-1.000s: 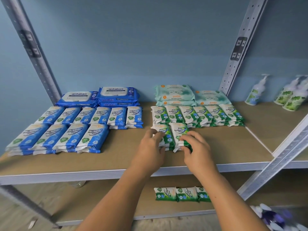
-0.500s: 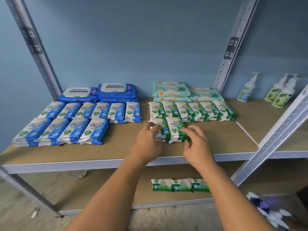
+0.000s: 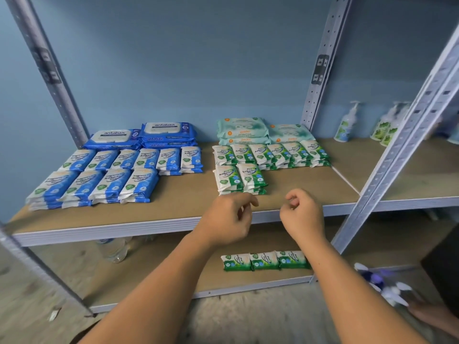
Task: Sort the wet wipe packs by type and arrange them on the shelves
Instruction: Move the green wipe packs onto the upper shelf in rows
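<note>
Now | left grip loose, empty | right grip loose, empty | green packs just beyond both

My left hand and my right hand hover over front edge of upper shelf. Fingers loosely curled, nothing held, just short of two front pine packs. Behind those: back row of pine packs, then teal packs. Left side: blue fragrance-free packs, antabax packs at back. Three loose pine packs on lower shelf. Clear plastic bottle lower left. Pump bottles far right.
</note>
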`<state>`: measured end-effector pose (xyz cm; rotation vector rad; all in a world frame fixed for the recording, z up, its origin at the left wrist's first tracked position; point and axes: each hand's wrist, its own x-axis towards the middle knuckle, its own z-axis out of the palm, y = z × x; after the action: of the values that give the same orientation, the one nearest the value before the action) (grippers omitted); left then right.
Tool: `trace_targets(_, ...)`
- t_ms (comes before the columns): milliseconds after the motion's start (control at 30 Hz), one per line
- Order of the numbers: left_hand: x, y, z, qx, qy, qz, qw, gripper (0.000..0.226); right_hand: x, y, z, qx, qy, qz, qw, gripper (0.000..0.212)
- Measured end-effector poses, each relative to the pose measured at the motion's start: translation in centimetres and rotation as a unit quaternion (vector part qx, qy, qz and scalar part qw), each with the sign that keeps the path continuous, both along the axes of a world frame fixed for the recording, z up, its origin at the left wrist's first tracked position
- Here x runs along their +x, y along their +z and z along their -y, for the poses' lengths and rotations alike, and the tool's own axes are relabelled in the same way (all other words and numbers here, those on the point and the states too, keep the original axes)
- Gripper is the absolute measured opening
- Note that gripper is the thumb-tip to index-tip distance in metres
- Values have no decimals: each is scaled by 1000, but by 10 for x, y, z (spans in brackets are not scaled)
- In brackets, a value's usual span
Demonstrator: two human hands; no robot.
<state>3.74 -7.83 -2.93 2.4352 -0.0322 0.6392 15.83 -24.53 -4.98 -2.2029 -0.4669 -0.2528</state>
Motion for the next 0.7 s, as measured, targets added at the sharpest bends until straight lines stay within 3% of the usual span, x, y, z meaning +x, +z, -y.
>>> trace_targets(133, -9, -30, 2, 36, -42, -213, 975, 26, -12, -21, 15, 67, -86, -158, 981, 6)
trace_targets(267, -9, -77, -10, 19, 16, -341, 940, 29, -16, -76, 28, 38, -143, -301, 942, 11)
trace_targets(500, 25, -155, -38, -24, 105, -425, 899, 44, 2, -173, 32, 63, -181, -531, 825, 25)
trace_targets(567, 40, -179, -40, -34, 106, -435, 893, 44, 11, -203, 32, 67, -180, -568, 800, 41)
trace_targets(700, 68, -231, -44, -31, 112, -449, 886, 46, 29, -255, 18, 82, -217, -588, 775, 39)
